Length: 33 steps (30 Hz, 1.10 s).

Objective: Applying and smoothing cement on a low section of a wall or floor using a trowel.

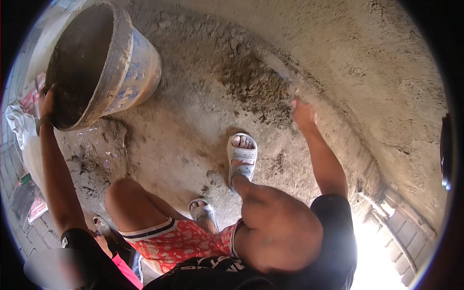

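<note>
I see the left grip (46, 102) clasping the rim of a large tilted bucket (137, 67), whose body extends to the right of that grip. The right grip (303, 113) is closed around a hand tool (291, 85), too blurred for me to name its kind. Just left of that grip, a dark crumbly mix (251, 84) lies on the rough floor (188, 72). Below and left of it, I see 2 grey sandals (245, 154).
</note>
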Motion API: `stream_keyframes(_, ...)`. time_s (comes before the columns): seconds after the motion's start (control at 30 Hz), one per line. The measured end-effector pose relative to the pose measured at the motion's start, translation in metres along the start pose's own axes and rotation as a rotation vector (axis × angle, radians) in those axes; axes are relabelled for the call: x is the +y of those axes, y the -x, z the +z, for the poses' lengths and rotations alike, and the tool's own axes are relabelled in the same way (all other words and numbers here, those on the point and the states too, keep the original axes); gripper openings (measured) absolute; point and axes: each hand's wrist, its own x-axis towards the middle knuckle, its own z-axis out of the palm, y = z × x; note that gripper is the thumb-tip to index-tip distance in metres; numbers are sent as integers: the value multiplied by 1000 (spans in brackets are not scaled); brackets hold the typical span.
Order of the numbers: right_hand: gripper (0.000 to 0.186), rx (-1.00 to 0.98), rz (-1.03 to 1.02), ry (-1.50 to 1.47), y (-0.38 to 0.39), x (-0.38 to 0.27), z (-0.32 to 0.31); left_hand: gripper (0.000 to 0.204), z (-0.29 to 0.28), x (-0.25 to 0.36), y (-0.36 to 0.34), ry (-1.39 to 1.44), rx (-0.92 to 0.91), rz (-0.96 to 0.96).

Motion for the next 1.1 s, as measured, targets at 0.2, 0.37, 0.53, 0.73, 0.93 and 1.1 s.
stream_keyframes(0.2, 25, 135, -148, 55, 12, 21, 1, 59, -2, 4, -1, -69, 66, 18)
stream_keyframes(0.37, 29, 426, -235, -127, -4, 0, -26, 59, 0, 21, 12, 40, 21, -3)
stream_keyframes(0.53, 36, 417, -290, -92, -43, -47, -53, 56, -1, 61, 36, 29, 23, -28)
stream_keyframes(0.73, 38, 314, -307, 23, -81, -88, -68, 59, -4, 57, 36, 27, 61, -56)
stream_keyframes(0.93, 27, 141, -307, 78, -133, -100, -85, 63, -4, 67, 39, 96, 16, -59)
stream_keyframes(1.1, 21, -107, -386, 6, -111, -114, -71, 62, -1, 51, 33, 97, 34, -83)
